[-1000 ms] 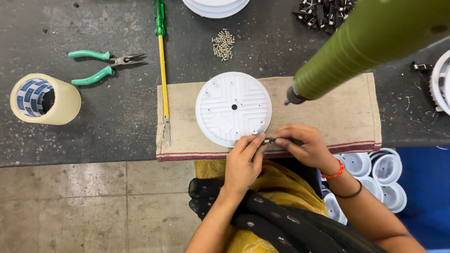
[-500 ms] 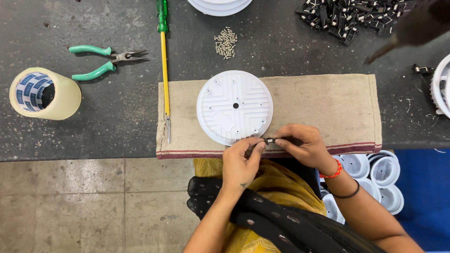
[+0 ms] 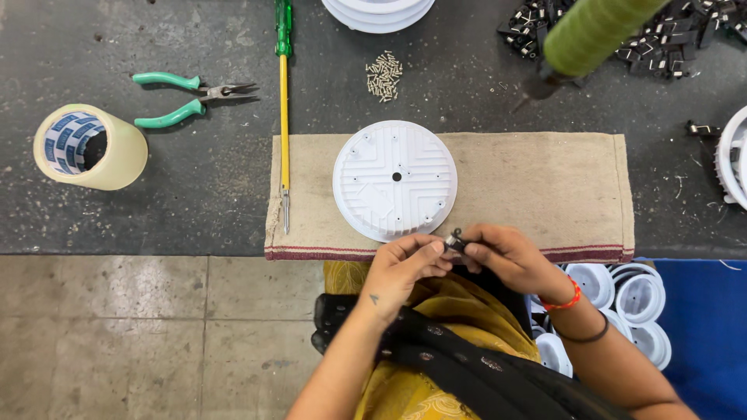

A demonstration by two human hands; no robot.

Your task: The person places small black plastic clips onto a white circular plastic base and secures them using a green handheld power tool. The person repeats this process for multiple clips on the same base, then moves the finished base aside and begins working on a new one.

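A tape roll point(image 3: 89, 148) stands near the left end of the dark bench point(image 3: 194, 210), with bare bench all round it. Just right of it lie green pliers point(image 3: 183, 99), their tips pointing right. A long screwdriver point(image 3: 283, 117) runs top to bottom; its green handle is cut off by the top edge and its tip rests on the left end of a tan mat point(image 3: 537, 194). The mat's near edge lies along the bench's front edge.

On the mat's left half sits a round white disc point(image 3: 394, 180), flat, ribbed side up, close to that front edge. The right half of the mat is bare. Behind the disc, on the bench, is a small heap of screws point(image 3: 383, 75); more white discs point(image 3: 378, 9) are cut off at the top.

Just off the disc's near right rim, over the mat's edge, the left hand point(image 3: 401, 272) and right hand point(image 3: 506, 260) meet. The fingers of both pinch a small dark part point(image 3: 454, 241) between them; most of it is hidden and its shape is hard to make out.

A blurred green cylinder point(image 3: 591, 35) hangs over the top right, covering some of a heap of black parts point(image 3: 685, 35). White cups point(image 3: 630, 295) lie below the bench, partly behind the right arm.
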